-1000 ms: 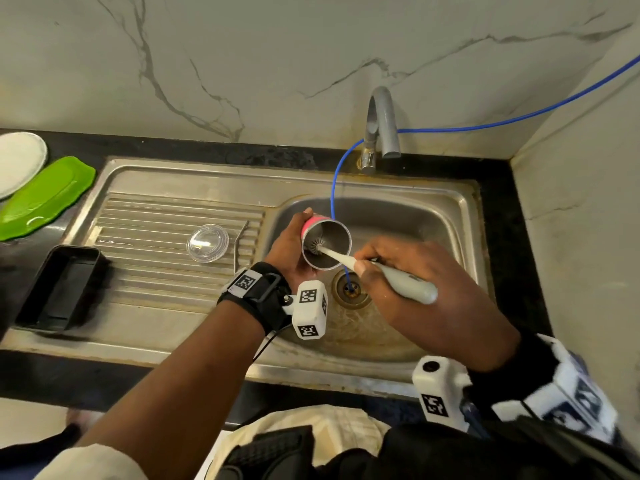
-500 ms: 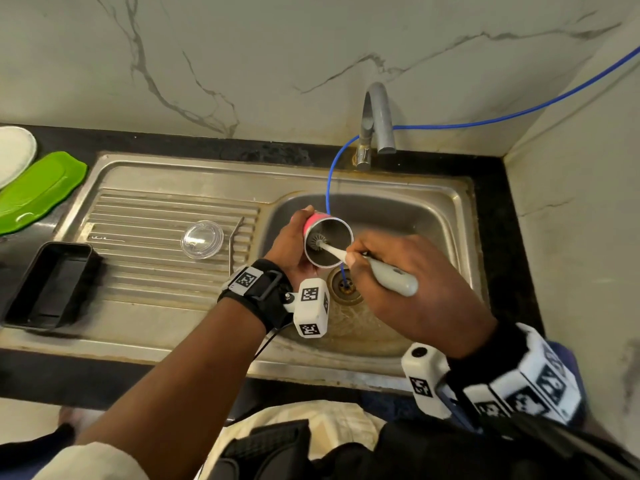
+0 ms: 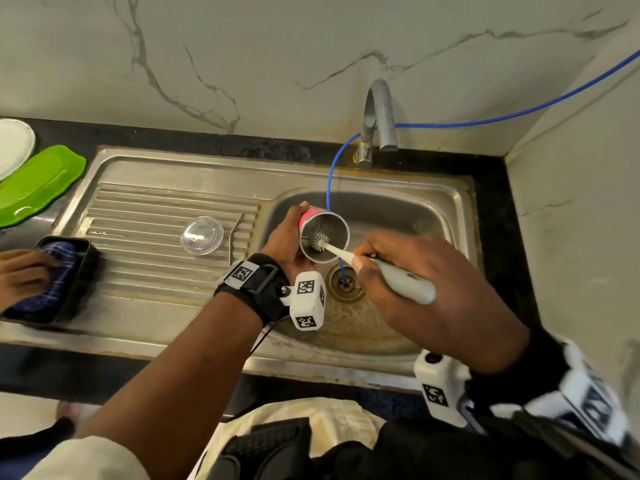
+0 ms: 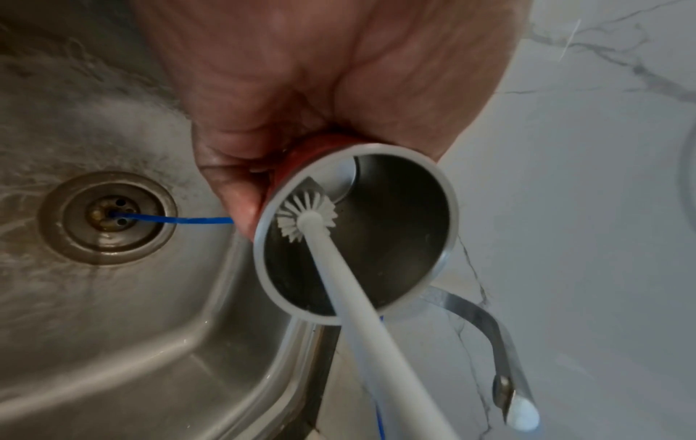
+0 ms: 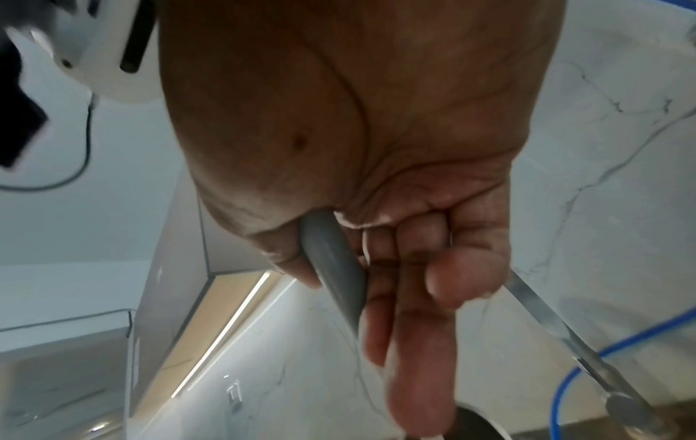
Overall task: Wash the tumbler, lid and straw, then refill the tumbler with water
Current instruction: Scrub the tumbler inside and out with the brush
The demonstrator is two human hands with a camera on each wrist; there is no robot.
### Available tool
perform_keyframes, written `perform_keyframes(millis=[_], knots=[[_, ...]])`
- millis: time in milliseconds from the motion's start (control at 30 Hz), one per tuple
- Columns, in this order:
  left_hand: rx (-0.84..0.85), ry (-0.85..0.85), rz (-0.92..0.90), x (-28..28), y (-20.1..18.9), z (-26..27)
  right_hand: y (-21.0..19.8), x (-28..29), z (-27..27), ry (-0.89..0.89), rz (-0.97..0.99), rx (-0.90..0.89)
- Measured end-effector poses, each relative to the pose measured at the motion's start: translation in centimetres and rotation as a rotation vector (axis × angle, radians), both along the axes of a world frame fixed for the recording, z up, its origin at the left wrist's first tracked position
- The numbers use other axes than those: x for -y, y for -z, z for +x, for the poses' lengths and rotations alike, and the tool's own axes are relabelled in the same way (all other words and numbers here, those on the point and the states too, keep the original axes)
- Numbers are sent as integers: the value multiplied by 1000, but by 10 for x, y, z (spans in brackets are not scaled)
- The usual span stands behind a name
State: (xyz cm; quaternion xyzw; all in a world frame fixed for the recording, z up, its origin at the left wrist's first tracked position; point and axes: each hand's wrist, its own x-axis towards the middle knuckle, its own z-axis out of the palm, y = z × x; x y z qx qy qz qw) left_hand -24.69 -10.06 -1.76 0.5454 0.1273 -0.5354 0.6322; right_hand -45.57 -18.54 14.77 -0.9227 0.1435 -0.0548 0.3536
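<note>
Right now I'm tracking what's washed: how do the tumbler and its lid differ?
The tumbler is opaque steel with a pink outside; the lid is clear. The tumbler is tilted in the left hand over the basin, a brush inside; the lid lies untouched on the ribbed drainboard. Both are round.

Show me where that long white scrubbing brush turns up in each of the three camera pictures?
Head: brush at centre, head inside the tumbler, handle in the right hand.
Left wrist: brush at centre, head just inside the rim, shaft running to the bottom edge.
Right wrist: only its grey handle, gripped at centre.
Shared landmark: the blue hose.
</note>
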Motion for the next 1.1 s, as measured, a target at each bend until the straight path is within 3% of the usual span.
perform_keyframes(millis=[167,367,467,633,767,1100], knots=[[-28,-65,33,-7,0,-1,25,4,12,71,79,26],[-6,-82,-4,-18,6,18,-21,8,-21,-3,181,25],[2,-94,15,-16,2,16,-25,4,-26,-5,126,13],[3,-95,60,-7,-3,-3,9,-6,-1,46,-83,-5],[20,-75,44,-9,-6,-3,24,-8,9,75,-72,-1],[13,-112,48,-17,-5,10,-19,-9,-23,68,8,3]])
